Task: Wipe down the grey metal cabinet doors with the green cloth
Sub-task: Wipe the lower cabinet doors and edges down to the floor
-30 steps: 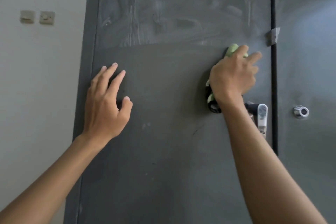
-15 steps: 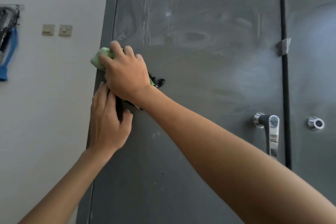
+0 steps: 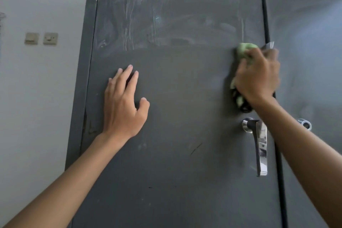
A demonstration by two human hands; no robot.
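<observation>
Head camera: the right hand [image 3: 259, 77] grips the crumpled green cloth [image 3: 245, 51] against the grey metal cabinet door [image 3: 185, 98], the left hand [image 3: 123, 109] braces flat with straight fingers. Level, overlapping strokes would suit.

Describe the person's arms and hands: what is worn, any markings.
The left forearm and right forearm are bare to the frame's edge: no sleeves, gloves, watch or bracelets show. The left hand has no visible rings; one fingertip carries a small dark spot. The right hand shows no rings either.
</observation>
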